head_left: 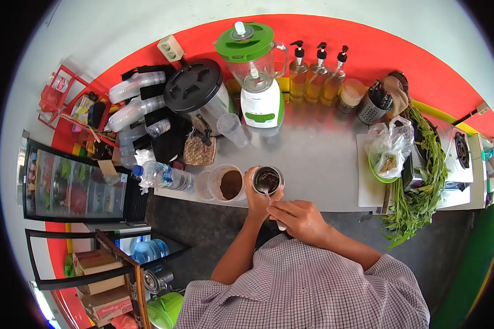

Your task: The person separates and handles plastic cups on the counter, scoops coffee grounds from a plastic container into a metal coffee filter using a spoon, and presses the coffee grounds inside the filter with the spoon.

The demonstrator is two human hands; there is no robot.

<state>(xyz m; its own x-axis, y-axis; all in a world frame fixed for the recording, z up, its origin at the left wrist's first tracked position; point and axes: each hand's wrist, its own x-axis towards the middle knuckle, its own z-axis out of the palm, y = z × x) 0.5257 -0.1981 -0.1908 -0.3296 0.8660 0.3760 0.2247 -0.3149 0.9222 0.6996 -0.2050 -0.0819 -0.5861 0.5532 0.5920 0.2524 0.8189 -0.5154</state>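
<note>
1. The left hand (pixel 256 194) is closed around a cup (pixel 268 180), fingers curved against its rounded wall, nearer the person than the blender (pixel 262 88)
2. The right hand (pixel 302 219) holds a slim, pale utensil (pixel 267 191) pinched between thumb and fingers, close beside the left hand; the utensil's upper part leans at the rim of the cup
3. The cup, directly before the blender at the near edge of the surface (pixel 313 164), has a shiny, circular metal rim and a dark, glossy inside; what it contains is too small to tell
4. The blender combines a ribbed green lid, a clear jug with a looped handle and a smooth white base with a green panel
5. Nearer the person and left of the blender, a translucent round tub (pixel 229 184) bears dry-looking brown powder (pixel 231 185); a clear plastic bottle (pixel 167 176) with a blue cap lies further left
6. Just left of the blender are a clear, tapered tumbler (pixel 232 130), a wide black-lidded container (pixel 195 90) and a coarse, woven-looking pad (pixel 200 151)
7. Right of the blender, three pump bottles (pixel 316 79) show amber liquid through clear walls
8. Well right of the blender, a crinkled transparent bag (pixel 391 143) sits in a green bowl (pixel 380 172), beside long leafy stems (pixel 422 186) and a perforated metal holder (pixel 371 111), over brushed, softly reflective metal
</note>
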